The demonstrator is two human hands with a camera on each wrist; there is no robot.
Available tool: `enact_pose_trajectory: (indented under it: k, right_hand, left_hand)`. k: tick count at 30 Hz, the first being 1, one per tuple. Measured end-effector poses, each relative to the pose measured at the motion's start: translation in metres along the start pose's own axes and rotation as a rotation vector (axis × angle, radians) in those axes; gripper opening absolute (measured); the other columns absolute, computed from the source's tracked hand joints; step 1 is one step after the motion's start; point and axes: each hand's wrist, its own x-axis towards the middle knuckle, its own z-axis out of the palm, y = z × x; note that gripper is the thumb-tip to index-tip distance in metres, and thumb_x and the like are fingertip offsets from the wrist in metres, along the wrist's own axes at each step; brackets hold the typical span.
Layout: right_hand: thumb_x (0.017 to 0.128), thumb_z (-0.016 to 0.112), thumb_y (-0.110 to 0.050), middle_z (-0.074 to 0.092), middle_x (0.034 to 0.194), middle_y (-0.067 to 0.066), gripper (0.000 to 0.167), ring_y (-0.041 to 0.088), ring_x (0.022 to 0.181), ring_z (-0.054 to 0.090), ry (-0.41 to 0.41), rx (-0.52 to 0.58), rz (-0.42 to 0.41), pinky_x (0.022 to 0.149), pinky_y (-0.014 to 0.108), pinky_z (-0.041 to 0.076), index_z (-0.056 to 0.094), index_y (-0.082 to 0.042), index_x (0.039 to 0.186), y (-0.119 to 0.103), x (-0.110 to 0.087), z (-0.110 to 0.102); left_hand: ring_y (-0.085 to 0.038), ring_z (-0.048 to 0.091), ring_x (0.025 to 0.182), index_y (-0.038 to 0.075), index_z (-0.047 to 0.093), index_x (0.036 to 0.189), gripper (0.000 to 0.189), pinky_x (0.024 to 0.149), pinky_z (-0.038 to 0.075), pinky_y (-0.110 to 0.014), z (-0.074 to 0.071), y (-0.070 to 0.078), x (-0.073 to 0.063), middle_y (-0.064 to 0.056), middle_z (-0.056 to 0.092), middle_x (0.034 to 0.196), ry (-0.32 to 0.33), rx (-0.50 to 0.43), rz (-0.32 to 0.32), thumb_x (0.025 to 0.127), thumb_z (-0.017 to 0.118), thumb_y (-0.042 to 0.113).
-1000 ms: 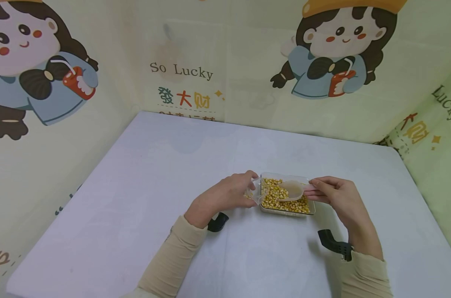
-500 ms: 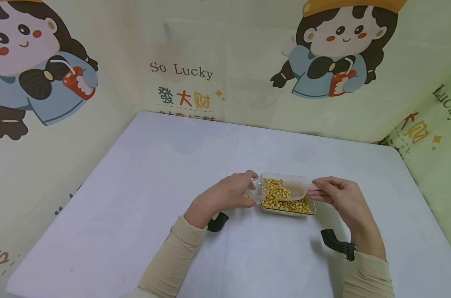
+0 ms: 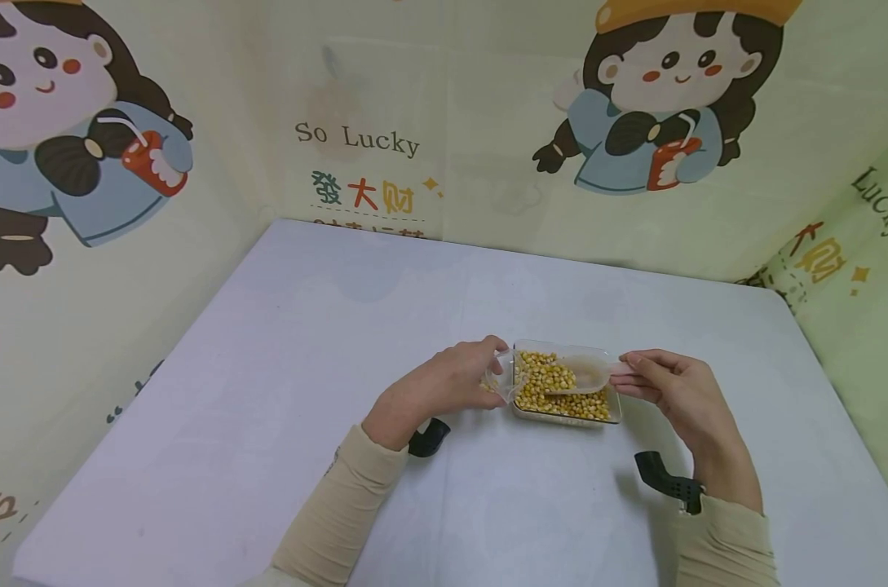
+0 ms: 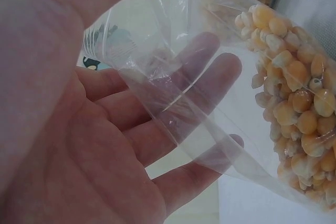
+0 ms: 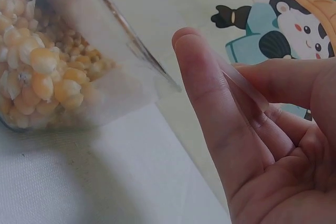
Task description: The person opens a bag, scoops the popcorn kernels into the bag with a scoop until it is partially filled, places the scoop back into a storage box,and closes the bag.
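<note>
A clear box of yellow corn kernels sits on the table. At its right, my right hand pinches the handle of a translucent scoop, which lies over the kernels, with some at its front end. In the right wrist view, thumb and forefinger meet on the handle. My left hand holds a clear plastic bag against the box's left end. The left wrist view shows fingers seen through the film and many kernels towards the bag's bottom.
A white tabletop spreads around the box, bounded by a printed wall covering. Dark curved wrist mounts jut from both forearms near the table surface.
My right hand has drawn the scoop a little to the right across the box, and more kernels show at its front end. The left hand and bag stay in place.
</note>
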Motion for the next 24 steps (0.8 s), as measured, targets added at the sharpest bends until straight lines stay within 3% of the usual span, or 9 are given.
enact_pose_trajectory:
  k: [24]
  right_hand:
    - [0.099,0.061,-0.013,0.077,0.096,0.007,0.021,0.018,0.085,0.076,0.013,0.069,0.009,0.078,0.03,0.058,0.066,0.003,0.111,0.0,-0.002,-0.006]
  left_hand:
    - [-0.015,0.064,0.106,0.009,0.041,0.144,0.069,0.087,0.049,-0.028,0.0004,-0.0002,-0.0004,0.0,0.068,0.124,0.01,0.014,0.018,0.087,0.077,0.026]
